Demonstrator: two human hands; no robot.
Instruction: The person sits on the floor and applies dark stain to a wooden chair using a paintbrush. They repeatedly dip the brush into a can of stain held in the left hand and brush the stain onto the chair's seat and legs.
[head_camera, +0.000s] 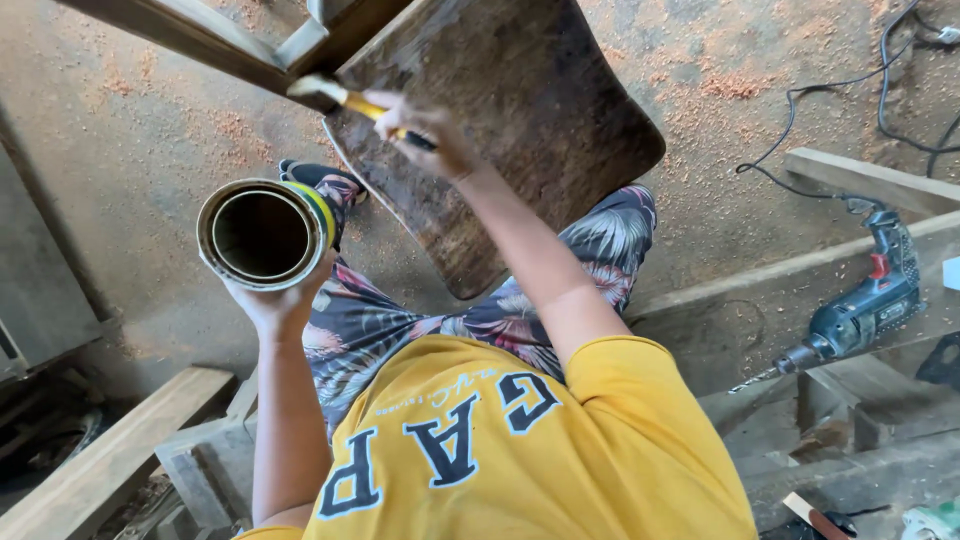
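My left hand grips an open round tin can with a yellow and green band near its rim, its mouth tilted toward me. My right hand is closed on a yellow-handled paintbrush. The bristles touch the wooden frame of an upturned dark wooden chair. The chair's stained seat lies across my legs in patterned trousers. A yellow shirt fills the bottom of the view.
A blue-green power drill lies on a wooden beam at the right. Black cables run across the sawdust-covered floor at the top right. Wooden planks lie at the bottom left.
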